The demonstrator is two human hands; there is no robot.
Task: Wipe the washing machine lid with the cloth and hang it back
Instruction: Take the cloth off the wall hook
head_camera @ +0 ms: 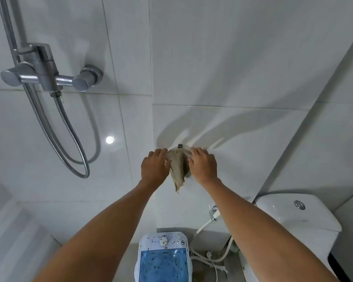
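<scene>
A beige woven cloth (178, 169) hangs against the white tiled wall from a small dark hook (180, 146). My left hand (155, 167) grips the cloth's upper left edge and my right hand (204, 165) grips its upper right edge, both raised at the wall. Its lower corner dangles free between my wrists. Far below, a small washing machine stands on the floor; its blue translucent lid (163, 263) and white control panel are speckled with dirt.
A chrome shower mixer (47, 76) with looping metal hoses (77, 155) is on the wall at the left. A white toilet cistern (300, 212) stands at the right. A wall tap (213, 212) and white hoses lie behind the washing machine.
</scene>
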